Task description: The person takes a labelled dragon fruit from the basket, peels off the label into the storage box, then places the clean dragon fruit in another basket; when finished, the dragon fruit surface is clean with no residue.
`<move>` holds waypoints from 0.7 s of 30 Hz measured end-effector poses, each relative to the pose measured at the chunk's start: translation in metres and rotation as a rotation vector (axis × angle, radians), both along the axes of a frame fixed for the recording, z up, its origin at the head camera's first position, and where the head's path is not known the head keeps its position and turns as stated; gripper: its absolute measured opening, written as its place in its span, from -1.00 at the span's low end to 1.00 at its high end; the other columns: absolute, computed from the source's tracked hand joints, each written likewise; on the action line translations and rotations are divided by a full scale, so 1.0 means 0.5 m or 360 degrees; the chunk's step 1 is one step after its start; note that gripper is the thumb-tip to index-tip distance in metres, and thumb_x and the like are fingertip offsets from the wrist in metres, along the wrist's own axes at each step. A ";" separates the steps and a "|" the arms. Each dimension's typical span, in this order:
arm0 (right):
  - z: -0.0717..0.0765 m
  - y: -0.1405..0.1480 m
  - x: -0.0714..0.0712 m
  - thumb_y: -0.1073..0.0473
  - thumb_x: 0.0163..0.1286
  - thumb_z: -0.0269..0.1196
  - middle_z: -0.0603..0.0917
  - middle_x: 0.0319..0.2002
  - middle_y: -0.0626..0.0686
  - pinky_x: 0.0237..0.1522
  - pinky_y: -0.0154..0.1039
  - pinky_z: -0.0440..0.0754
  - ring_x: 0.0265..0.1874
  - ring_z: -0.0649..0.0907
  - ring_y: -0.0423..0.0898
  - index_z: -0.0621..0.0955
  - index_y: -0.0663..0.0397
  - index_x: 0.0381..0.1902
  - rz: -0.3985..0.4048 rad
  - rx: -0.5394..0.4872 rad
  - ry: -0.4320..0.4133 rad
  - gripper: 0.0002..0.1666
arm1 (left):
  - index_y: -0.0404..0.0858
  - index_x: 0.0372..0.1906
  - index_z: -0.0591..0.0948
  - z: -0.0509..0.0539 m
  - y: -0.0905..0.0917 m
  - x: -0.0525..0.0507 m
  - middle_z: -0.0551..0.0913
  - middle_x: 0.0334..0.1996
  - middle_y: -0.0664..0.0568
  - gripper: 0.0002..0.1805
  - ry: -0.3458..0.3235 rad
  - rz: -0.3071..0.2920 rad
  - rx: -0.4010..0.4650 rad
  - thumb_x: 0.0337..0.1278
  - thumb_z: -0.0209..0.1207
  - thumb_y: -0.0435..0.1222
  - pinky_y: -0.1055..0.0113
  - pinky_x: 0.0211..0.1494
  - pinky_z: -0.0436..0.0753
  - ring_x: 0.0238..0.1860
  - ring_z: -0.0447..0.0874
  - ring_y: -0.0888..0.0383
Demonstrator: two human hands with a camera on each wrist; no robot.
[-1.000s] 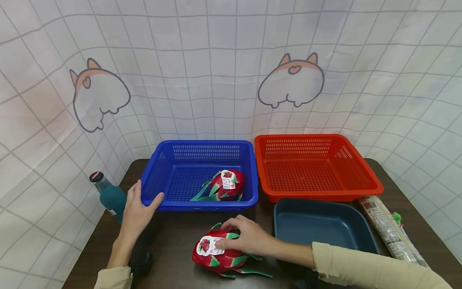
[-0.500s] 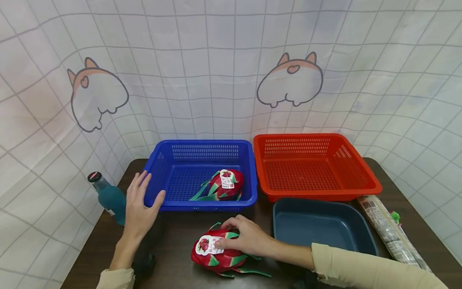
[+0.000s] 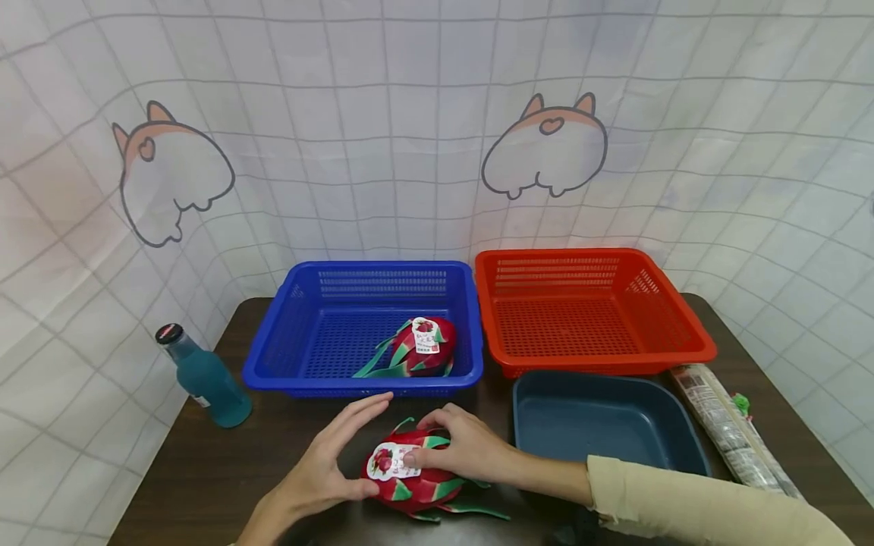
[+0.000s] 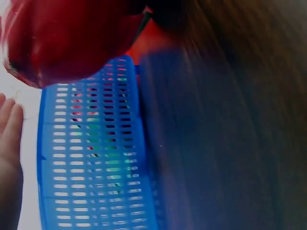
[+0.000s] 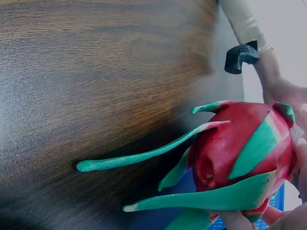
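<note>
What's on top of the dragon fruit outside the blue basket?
A white label and the right hand, gripping the dragon fruit. The right thumb covers part of the label; what's beneath is hidden.

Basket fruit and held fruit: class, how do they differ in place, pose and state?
The basket fruit lies in the blue basket; the held fruit is outside it. In the head view, the basket fruit's longest leaves point left, the held fruit's right. The right hand grips the held fruit; no hand touches the basket fruit. Both are red and green with white labels.
</note>
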State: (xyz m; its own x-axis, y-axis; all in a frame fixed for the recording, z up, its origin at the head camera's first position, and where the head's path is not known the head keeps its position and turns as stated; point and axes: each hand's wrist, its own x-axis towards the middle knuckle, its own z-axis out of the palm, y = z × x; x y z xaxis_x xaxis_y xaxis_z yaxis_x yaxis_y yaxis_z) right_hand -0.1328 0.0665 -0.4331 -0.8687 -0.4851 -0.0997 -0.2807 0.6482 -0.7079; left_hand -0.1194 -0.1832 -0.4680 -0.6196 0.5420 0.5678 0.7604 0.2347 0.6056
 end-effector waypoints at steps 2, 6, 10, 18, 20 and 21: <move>0.000 0.001 0.001 -0.32 0.11 0.36 0.61 -0.17 -0.09 -0.17 -0.32 0.55 -0.21 0.55 -0.22 0.66 -0.03 -0.03 -0.0006 0.0001 0.0000 -0.38 | -0.27 0.45 0.21 -0.004 0.002 -0.001 0.24 0.45 -0.08 -0.03 -0.0129 -0.0063 -0.0032 0.07 0.24 0.19 0.31 0.38 0.42 0.42 0.26 0.12; -0.003 0.004 0.003 -0.33 0.11 0.35 0.61 -0.18 -0.08 -0.18 -0.31 0.56 -0.22 0.55 -0.22 0.66 -0.03 -0.04 -0.0043 -0.0010 -0.0007 -0.37 | -0.11 0.51 0.11 -0.014 0.004 -0.005 0.15 0.49 0.03 0.04 -0.0455 -0.0125 -0.0156 -0.04 0.39 0.05 0.19 0.30 0.53 0.42 0.25 0.14; -0.004 0.006 0.000 -0.35 0.10 0.34 0.61 -0.18 -0.08 -0.21 -0.29 0.57 -0.23 0.55 -0.20 0.67 -0.05 -0.06 -0.0078 -0.0021 -0.0026 -0.38 | 0.06 0.51 0.07 -0.019 0.007 -0.006 0.19 0.45 0.08 0.08 -0.0717 -0.0121 -0.0314 -0.10 0.45 -0.06 0.26 0.18 0.61 0.34 0.31 0.11; -0.008 0.005 0.003 -0.34 0.11 0.35 0.59 -0.17 -0.10 -0.19 -0.30 0.56 -0.21 0.54 -0.21 0.67 -0.09 -0.06 -0.0067 -0.0026 -0.0021 -0.41 | 0.14 0.48 0.09 -0.028 0.004 -0.011 0.26 0.39 0.16 0.01 -0.0942 -0.0148 -0.0395 -0.05 0.42 -0.05 0.39 0.09 0.62 0.24 0.39 0.11; -0.004 0.008 0.005 -0.35 0.11 0.34 0.58 -0.16 -0.10 -0.17 -0.29 0.56 -0.20 0.55 -0.21 0.66 -0.08 -0.05 -0.0049 -0.0017 -0.0011 -0.39 | 0.14 0.48 0.11 -0.030 0.005 -0.013 0.29 0.36 0.17 -0.01 -0.0939 -0.0158 -0.0384 -0.05 0.42 -0.05 0.39 0.09 0.61 0.23 0.41 0.15; -0.002 0.011 0.005 -0.37 0.12 0.32 0.58 -0.15 -0.11 -0.16 -0.29 0.56 -0.20 0.55 -0.22 0.66 -0.09 -0.05 -0.0037 -0.0002 -0.0007 -0.38 | 0.15 0.47 0.11 -0.031 0.005 -0.014 0.31 0.34 0.15 -0.02 -0.0924 -0.0170 -0.0376 -0.04 0.42 -0.05 0.39 0.08 0.61 0.21 0.42 0.16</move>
State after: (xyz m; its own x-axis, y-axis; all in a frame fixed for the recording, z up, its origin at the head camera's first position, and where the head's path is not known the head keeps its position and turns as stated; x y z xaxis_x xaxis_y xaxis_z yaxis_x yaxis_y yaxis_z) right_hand -0.1304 0.0718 -0.4342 -0.8794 -0.4649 -0.1031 -0.2623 0.6537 -0.7099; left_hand -0.1264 -0.1806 -0.4836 -0.7262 0.6873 0.0131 0.3502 0.3535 0.8674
